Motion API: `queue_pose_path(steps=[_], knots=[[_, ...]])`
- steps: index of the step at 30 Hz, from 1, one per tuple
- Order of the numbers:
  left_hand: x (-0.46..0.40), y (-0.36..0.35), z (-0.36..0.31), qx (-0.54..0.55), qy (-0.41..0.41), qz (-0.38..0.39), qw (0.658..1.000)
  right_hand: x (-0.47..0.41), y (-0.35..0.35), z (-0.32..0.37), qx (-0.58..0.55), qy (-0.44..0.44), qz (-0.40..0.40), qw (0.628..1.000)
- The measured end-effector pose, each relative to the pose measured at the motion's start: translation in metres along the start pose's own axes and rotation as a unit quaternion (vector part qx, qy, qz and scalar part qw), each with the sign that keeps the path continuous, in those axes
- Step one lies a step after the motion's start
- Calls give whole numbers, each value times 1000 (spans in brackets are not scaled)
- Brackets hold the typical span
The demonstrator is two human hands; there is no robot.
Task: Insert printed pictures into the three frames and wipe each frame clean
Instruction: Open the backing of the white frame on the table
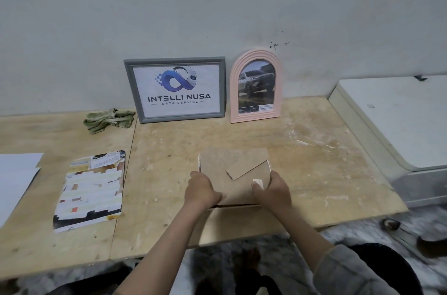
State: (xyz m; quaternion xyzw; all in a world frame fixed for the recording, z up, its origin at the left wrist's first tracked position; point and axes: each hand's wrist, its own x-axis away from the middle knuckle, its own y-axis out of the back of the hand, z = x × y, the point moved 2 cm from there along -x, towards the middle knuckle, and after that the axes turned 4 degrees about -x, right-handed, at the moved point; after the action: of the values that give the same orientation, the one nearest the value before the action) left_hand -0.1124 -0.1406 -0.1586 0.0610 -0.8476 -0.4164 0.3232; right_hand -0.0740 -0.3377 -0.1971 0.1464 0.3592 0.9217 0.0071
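Note:
A third frame point(232, 161) lies face down on the plywood table point(314, 161), its brown backing board and fold-out stand upward. My left hand point(202, 190) grips its near left edge and my right hand point(272, 188) grips its near right edge. A grey rectangular frame point(175, 90) holding a logo print leans against the wall. Beside it on the right stands a pink arched frame point(256, 86) with a car picture. A crumpled green cloth point(108, 119) lies at the back left. A printed picture point(90, 192) lies flat on the left.
White paper sheets point(17, 173) lie at the far left edge. A white appliance point(399, 120) stands to the right of the table. The table's front edge runs just under my forearms, with the floor below.

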Motion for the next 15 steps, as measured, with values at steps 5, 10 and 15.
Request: queue_pose_path(steps=[5, 10, 15], knots=[[9, 6, -15, 165, 13, -13, 986, 4, 5, 1, -52, 1, -7, 999], [15, 5, -6, 321, 27, -109, 940, 1, 11, 6, -98, 8, -6, 995], [16, 14, -11, 421, 48, -125, 897, -19, 11, -2, -150, -25, 10, 988]])
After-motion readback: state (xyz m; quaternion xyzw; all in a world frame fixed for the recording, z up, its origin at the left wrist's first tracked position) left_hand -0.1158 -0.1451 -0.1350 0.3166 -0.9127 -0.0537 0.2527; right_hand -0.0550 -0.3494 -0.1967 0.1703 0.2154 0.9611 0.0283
